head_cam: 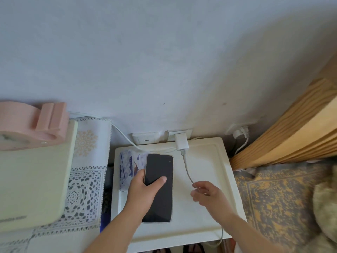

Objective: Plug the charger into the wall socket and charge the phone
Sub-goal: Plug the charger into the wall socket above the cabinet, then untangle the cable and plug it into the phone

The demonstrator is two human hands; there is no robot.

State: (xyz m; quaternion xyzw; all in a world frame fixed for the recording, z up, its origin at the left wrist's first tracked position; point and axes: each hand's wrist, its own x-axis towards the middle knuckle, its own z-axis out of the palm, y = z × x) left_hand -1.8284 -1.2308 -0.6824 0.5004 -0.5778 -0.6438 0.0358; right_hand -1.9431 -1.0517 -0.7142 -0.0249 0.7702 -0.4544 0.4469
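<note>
The white charger (181, 141) already sits in the wall socket (179, 134), and its cable (187, 170) runs down across the white table (209, 161), through the right hand, and loops off the table's near edge. That cable looks thin, light and limp — it will droop and twist rather than hold a line, so the place to take it is probably right behind its free plug, where it is stiffest. That plug end is not clearly visible here.

The phone (158, 187) is a flat, rigid slab with a dark glass face, likely slick and easily cracked; it is best gripped across its long edges. It lies face up on the table, its top left corner over a blue-printed plastic packet (127, 165).

The left hand (142, 192) clasps the phone across its left edge, thumb on the screen. The right hand (209, 194) is loosely curled, fingers pinching the cable — how firmly, I cannot say.
</note>
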